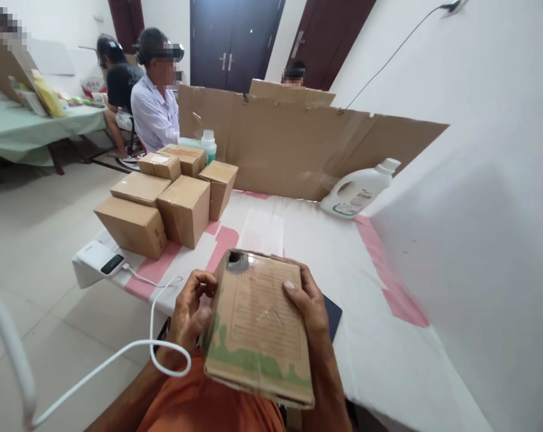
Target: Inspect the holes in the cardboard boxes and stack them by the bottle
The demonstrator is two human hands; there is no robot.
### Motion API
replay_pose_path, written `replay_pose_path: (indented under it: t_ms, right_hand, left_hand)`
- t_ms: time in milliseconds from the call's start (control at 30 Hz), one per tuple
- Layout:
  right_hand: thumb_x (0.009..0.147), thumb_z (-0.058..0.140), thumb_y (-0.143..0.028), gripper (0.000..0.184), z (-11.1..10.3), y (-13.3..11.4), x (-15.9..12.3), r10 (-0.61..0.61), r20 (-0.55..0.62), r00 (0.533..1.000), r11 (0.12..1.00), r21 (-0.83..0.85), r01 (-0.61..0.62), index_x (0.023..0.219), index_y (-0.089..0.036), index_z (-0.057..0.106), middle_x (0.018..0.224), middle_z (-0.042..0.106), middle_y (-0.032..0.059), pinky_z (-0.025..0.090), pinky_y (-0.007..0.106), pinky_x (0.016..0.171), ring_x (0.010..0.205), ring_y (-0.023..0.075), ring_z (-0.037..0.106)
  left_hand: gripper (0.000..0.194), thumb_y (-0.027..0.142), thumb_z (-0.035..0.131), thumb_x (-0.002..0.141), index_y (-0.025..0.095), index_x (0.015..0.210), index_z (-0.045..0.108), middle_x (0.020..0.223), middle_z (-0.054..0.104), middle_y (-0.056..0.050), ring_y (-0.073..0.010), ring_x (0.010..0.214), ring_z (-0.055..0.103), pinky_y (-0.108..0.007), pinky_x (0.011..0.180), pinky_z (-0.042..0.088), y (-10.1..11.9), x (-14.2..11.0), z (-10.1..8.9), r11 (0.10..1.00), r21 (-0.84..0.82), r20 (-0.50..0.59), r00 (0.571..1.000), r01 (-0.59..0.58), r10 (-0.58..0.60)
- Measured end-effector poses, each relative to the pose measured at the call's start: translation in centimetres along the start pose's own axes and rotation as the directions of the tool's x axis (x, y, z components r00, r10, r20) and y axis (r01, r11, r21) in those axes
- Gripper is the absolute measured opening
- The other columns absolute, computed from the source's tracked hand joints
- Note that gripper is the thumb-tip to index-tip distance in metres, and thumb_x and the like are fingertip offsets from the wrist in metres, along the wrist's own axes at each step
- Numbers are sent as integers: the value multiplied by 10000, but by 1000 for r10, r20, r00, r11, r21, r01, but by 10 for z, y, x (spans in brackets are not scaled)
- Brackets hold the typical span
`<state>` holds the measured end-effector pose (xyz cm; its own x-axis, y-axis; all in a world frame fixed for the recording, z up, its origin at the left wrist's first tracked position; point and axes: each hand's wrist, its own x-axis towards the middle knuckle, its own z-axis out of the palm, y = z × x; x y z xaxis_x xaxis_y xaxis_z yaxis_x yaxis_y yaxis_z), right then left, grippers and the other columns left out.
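Observation:
A cardboard box (260, 318) with brown printed text, a green pattern along its near edge and a dark hole at its far left corner is held above my lap, at the table's edge. My right hand (308, 300) grips its right side, thumb on the top face and the other fingers partly hidden. My left hand (194, 306) is closed against the left side, its fingers curled and fingertips at the box's edge. Clear tape shines on the top face. A dark flat object (333, 316) lies on the table, partly covered by my right hand.
Several closed cardboard boxes (183, 207) stand at the table's left. A white power bank (101, 259) with a white cable (118, 354) sits near the left edge. A white jug (359, 191) leans at the back right, before a cardboard partition (289, 144). Other people sit beyond.

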<state>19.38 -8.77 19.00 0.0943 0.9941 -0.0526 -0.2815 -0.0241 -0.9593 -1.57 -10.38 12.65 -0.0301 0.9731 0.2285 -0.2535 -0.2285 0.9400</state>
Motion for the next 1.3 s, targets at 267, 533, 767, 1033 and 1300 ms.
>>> replay_pose_path:
  t_ms: [267, 533, 767, 1033, 1300]
  right_hand:
    - [849, 722, -478, 418, -8, 17, -66, -238, -2, 971, 963, -130, 235, 1219, -295, 654, 1367, 692, 91, 531, 476, 1015, 1232, 343, 661]
    - [939, 672, -473, 344, -10, -9, -108, -231, -26, 973, 802, -571, 175, 1229, -291, 640, 1487, 612, 94, 452, 510, 1109, 1351, 341, 576]
    - [873, 807, -509, 254, 32, -18, -92, -426, 120, 897, 440, -839, 321, 988, -298, 725, 965, 775, 52, 482, 484, 888, 921, 307, 667]
    - [831, 787, -392, 194, 57, -11, -85, -441, 89, 893, 330, -909, 253, 915, -260, 671, 933, 749, 36, 462, 486, 892, 916, 283, 641]
    - [883, 763, -379, 233, 35, -25, -97, -400, 79, 913, 559, -769, 311, 1082, -267, 716, 1131, 756, 56, 490, 492, 981, 1068, 292, 664]
  left_hand:
    - [570, 593, 713, 874, 269, 1343, 694, 1442, 596, -112, -359, 1382, 514, -465, 1147, 400, 40, 0, 14, 988, 125, 183, 980, -95, 71]
    - [409, 507, 625, 958, 235, 1253, 707, 1254, 687, -98, -312, 1184, 620, -432, 1041, 466, 52, -29, 23, 981, 190, 327, 945, -36, -29]
    - [398, 509, 530, 1025, 255, 1247, 742, 1284, 713, -98, -319, 1210, 641, -444, 1075, 493, 57, -30, 27, 974, 223, 302, 953, -40, -30]
    - [297, 450, 612, 985, 307, 1172, 794, 1249, 769, -21, -304, 1251, 661, -397, 1072, 520, 57, -31, 14, 944, 329, 176, 982, 4, -66]
    - [517, 595, 643, 931, 307, 1358, 681, 1409, 670, -73, -364, 1355, 591, -481, 1136, 499, 50, -35, 5, 946, 322, 341, 937, -47, -70]
